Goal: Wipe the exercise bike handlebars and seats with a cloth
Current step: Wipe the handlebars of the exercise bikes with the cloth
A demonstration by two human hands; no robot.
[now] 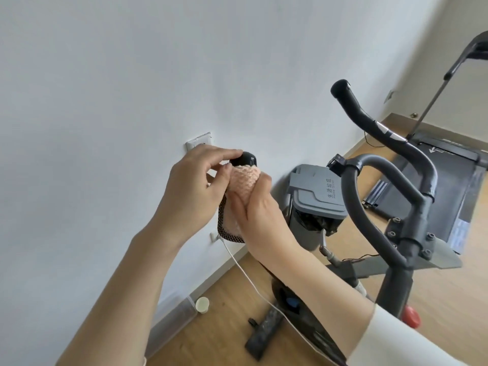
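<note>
— Two machines stand in view: one exercise bike (396,233) in front of you and one treadmill (449,180) behind it by the far wall. Start with the bike; how many grips do you count?

— Two outer handlebar horns, you'd say. One right horn (369,120) rises bare and well apart from your hands; the left horn's black tip (59,159) pokes out just above the cloth. The seat is not in view.

— And smaller things?

— One grey lidded bin (314,196) by the wall, one white cable (253,283) trailing over the floor, one small paper cup (202,304) near the skirting.

— Where is your cloth?

— One peach waffle-weave cloth (244,182) with a dark woven edge, wrapped around the left horn just below its tip. Your right hand (260,210) is closed around it, squeezing it onto the bar; your left hand (195,178) pinches its upper edge with the fingertips, thumb up near the tip.

— How will it handle?

— Probably light and soft, so it bunches and slips round the foam grip. Keep the bar-wrapping hold with your right palm, and let the stiff handlebar take the pressure.
</note>
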